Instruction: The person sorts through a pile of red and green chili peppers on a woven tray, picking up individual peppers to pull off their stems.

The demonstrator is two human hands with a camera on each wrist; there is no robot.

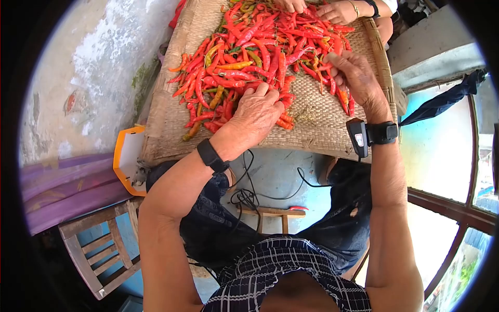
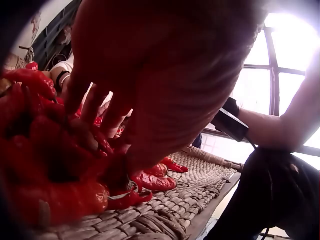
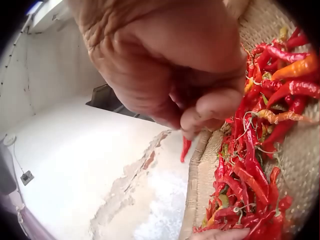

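Red chili peppers [image 1: 260, 47], with some orange, yellow and green ones among them, lie heaped on a woven mat [image 1: 322, 127]. At the near side of the heap, my left hand [image 1: 254, 112] reaches down with bent fingers among the peppers; the left wrist view shows its fingertips [image 2: 90, 137] touching them, but I cannot tell whether they grip one. My right hand [image 1: 358, 78] is raised over the right part of the mat. In the right wrist view its curled fingers pinch a red chili pepper [image 3: 186, 149], whose tip pokes out below while the rest is mostly hidden.
Across the mat, another person's hands [image 1: 338, 11] are at the far peppers. A stained wall [image 1: 88, 67] stands on the left, beside an orange-edged box [image 1: 127, 161] and a wooden chair [image 1: 104, 249]. Black cable [image 1: 244, 197] lies below the mat, between my legs.
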